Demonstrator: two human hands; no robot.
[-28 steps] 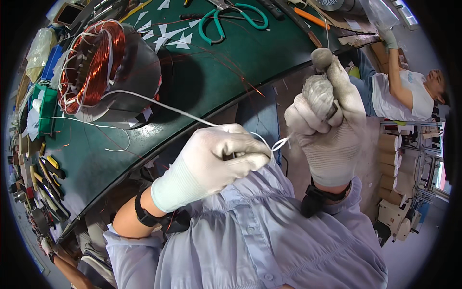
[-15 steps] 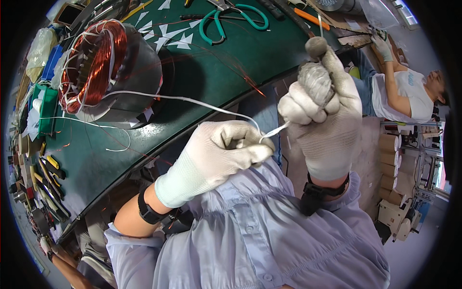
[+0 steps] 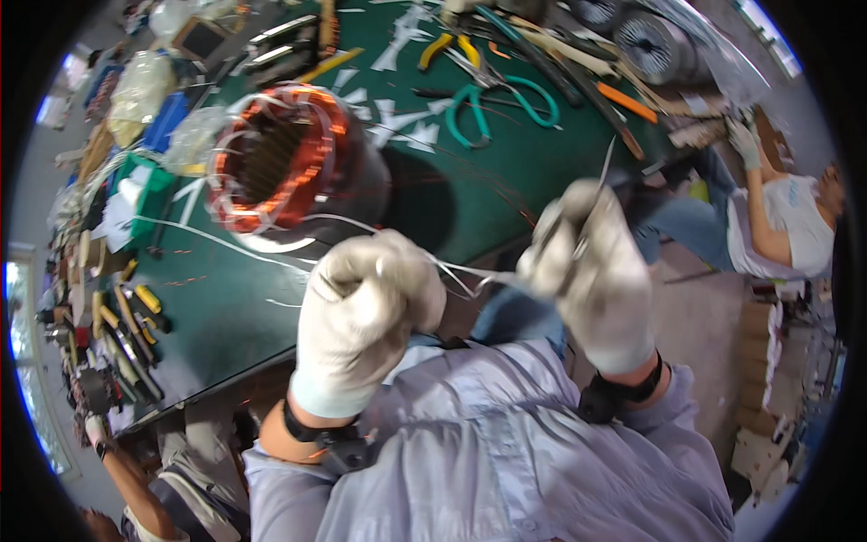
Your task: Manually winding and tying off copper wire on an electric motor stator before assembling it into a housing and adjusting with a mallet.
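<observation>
Both my hands wear white knit gloves. My left hand (image 3: pixel 370 294) is closed in a fist around a white cord (image 3: pixel 341 219), in front of the motor stator. This stator (image 3: pixel 361 185) is a grey cylinder with orange copper windings (image 3: pixel 321 108) laced in white cord. From my left fist the cord stretches to my right hand (image 3: pixel 587 275), where a loose loop hangs. My right hand, smeared by motion, is closed on a thin pointed needle (image 3: pixel 608 161) that sticks up past the fingers. How the cord meets the needle is hidden.
On the green table (image 3: pixel 433 203) lie teal-handled scissors (image 3: pixel 470 117), yellow-handled pliers (image 3: pixel 452 50), white paper scraps (image 3: pixel 397 117) and an orange-handled tool (image 3: pixel 626 102). A green bin (image 3: pixel 153 203) and several hand tools (image 3: pixel 126 334) line the left. Two co-workers sit at the sides.
My left hand has moved left, toward the stator, and closed into a fist. My right hand has come lower, still with the needle. The view has shifted, so the table sits differently.
</observation>
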